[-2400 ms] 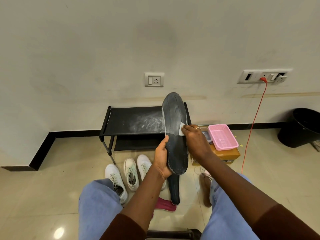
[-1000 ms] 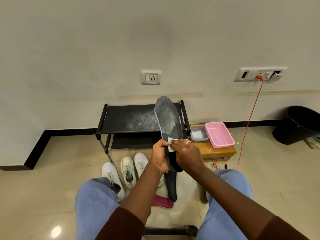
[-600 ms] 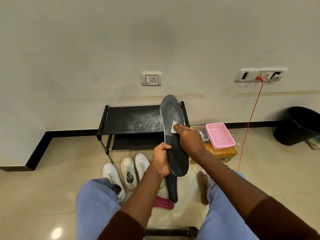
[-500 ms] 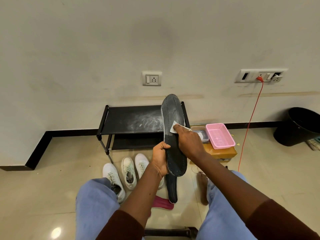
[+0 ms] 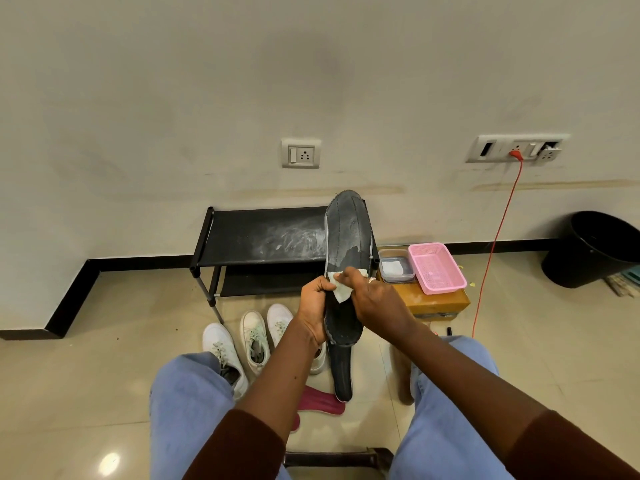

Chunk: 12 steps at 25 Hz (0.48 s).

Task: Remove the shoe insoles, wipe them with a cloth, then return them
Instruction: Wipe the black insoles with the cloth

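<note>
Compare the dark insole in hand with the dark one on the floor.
Pose: the held insole stands toe-up in the air; the floor insole lies flat on the tiles. Contact: the left hand grips the held insole and the right hand holds a white cloth against it; no hand touches the floor insole. View: the floor insole is partly hidden behind the held insole. Both are dark grey and similarly shaped.
</note>
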Motion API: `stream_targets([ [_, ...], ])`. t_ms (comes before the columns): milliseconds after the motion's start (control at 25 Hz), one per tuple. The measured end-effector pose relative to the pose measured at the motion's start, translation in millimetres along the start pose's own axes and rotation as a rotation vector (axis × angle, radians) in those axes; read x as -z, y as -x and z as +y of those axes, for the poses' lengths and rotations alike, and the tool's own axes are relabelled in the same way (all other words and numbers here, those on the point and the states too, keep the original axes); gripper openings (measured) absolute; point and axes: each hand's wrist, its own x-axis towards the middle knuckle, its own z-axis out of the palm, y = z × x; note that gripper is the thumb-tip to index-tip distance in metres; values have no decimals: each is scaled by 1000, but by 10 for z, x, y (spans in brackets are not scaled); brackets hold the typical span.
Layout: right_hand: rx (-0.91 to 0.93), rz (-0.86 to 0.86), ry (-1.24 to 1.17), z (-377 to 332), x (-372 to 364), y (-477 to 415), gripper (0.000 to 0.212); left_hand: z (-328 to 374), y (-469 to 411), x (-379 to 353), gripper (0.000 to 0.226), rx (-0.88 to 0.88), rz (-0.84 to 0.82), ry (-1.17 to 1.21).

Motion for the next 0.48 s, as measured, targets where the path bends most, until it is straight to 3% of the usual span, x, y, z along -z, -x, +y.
stream_targets([
  [240,-255,-67,-28,37,102,-325,35,-36,-36,23,42,-19,-9,9],
  [480,-154,-126,-148,11,95,-199,34,5,-62,60,39,-66,-45,102],
])
